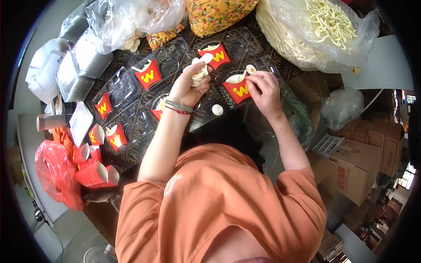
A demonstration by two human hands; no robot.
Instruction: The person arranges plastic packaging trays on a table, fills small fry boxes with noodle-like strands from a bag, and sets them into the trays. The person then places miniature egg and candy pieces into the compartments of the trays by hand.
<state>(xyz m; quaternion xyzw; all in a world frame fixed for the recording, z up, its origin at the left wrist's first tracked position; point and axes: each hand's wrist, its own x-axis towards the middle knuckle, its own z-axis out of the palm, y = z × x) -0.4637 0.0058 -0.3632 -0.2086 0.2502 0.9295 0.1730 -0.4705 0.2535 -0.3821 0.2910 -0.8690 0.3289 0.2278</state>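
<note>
Holding soft-looking white pieces (202,73), the left hand (184,90) is curled, while the right hand (266,94) is bent at a red carton (231,90) on the desk's right (204,117); whether the egg-like piece (251,69) is pinched cannot be told. Probably light and easily creased, the carton is best gripped by its lower sides. Beyond, filled bags (324,39) are set far, cardboard boxes (357,160) right.

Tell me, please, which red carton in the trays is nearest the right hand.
It is the carton farthest to the right, beside the right hand; every other red carton lies farther left.
</note>
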